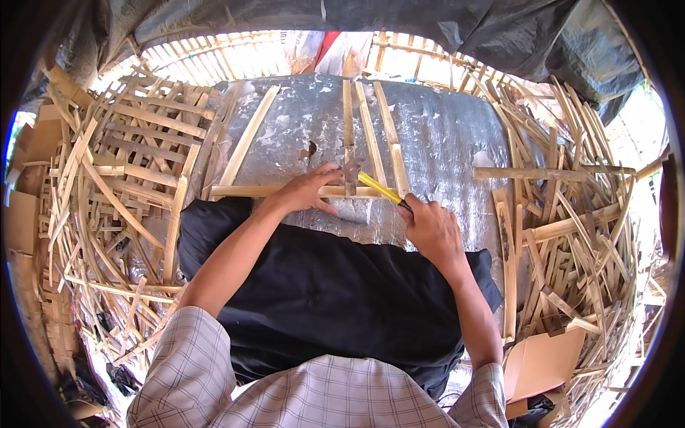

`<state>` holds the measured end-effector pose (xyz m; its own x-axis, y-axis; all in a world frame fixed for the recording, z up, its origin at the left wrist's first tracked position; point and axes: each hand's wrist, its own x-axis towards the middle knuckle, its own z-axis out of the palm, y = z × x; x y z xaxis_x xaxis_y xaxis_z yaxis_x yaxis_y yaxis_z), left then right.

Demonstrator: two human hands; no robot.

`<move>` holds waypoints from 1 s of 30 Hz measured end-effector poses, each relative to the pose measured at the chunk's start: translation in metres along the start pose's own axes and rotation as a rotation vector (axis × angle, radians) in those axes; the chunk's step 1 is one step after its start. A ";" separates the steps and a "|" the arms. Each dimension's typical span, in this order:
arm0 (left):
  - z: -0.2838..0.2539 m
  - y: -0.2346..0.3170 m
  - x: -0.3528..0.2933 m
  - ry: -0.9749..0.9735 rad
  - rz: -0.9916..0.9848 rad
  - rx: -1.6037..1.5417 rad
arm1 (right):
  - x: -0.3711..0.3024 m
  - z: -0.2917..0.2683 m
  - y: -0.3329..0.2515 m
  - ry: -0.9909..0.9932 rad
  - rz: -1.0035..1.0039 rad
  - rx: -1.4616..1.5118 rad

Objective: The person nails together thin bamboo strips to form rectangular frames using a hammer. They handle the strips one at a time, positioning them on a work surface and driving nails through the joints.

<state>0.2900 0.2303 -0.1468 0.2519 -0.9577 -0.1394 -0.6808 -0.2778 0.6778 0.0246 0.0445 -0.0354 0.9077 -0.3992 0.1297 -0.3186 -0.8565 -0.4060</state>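
Observation:
My right hand (435, 232) is wrapped round the black grip of a hammer (378, 187) with a yellow handle. The hammer's metal head rests on or just above the lower end of an upright bamboo slat (348, 118), where that slat meets a crosswise bamboo strip (246, 191). My left hand (310, 191) lies over the crosswise strip just left of this joint, thumb and fingers spread apart. Whether a nail is at the joint, I cannot make out. Two more slats, one a pale slat (372, 135), run away from the strip on the right.
A grey, worn sheet surface (449, 143) lies beneath the slats. Bamboo lattice and loose strips (153, 135) crowd the left; another heap of strips (571, 228) fills the right. Black cloth (335, 299) covers my lap. A cardboard piece (542, 364) stands at lower right.

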 end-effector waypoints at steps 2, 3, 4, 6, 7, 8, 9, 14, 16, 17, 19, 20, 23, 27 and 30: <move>-0.001 0.000 0.000 -0.003 0.002 -0.018 | 0.002 -0.009 -0.007 -0.002 -0.006 -0.043; 0.001 -0.002 -0.003 0.021 0.011 -0.006 | 0.003 -0.009 -0.011 -0.002 0.008 -0.031; 0.002 -0.005 -0.004 0.046 0.020 0.007 | 0.004 -0.008 -0.016 -0.002 0.023 -0.018; 0.003 -0.004 -0.005 0.058 0.017 0.019 | 0.006 -0.008 -0.019 -0.026 0.051 -0.017; 0.003 0.000 -0.003 0.046 0.007 0.019 | 0.003 -0.008 -0.016 -0.050 0.065 -0.028; 0.002 0.002 -0.002 0.034 -0.004 0.018 | 0.001 -0.008 -0.013 -0.075 0.080 -0.038; 0.003 -0.002 -0.002 0.043 0.000 0.029 | -0.001 -0.007 -0.012 -0.076 0.068 -0.081; 0.001 -0.019 0.005 0.030 -0.015 -0.063 | -0.006 0.021 0.004 -0.080 0.099 -0.021; -0.007 -0.008 0.008 -0.009 -0.006 -0.063 | -0.005 0.028 0.006 -0.056 0.140 -0.006; -0.010 0.000 0.008 -0.029 -0.003 -0.062 | -0.005 0.030 0.005 -0.044 0.160 0.003; -0.017 0.003 0.004 -0.011 0.028 -0.063 | -0.004 0.044 0.000 -0.004 0.219 0.039; -0.020 0.005 0.005 -0.003 0.049 -0.062 | -0.009 0.057 0.007 0.023 0.234 0.085; -0.030 0.007 0.002 0.108 0.037 -0.079 | -0.013 0.066 0.003 0.014 0.312 0.123; -0.039 0.005 -0.003 0.111 -0.013 0.022 | -0.015 0.069 0.005 0.002 0.324 0.057; -0.033 0.016 0.000 0.078 -0.034 0.058 | -0.016 0.071 0.008 0.022 0.306 0.093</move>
<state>0.3019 0.2287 -0.1125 0.3266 -0.9395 -0.1033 -0.7091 -0.3158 0.6304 0.0271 0.0670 -0.1045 0.7671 -0.6414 0.0083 -0.5486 -0.6627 -0.5099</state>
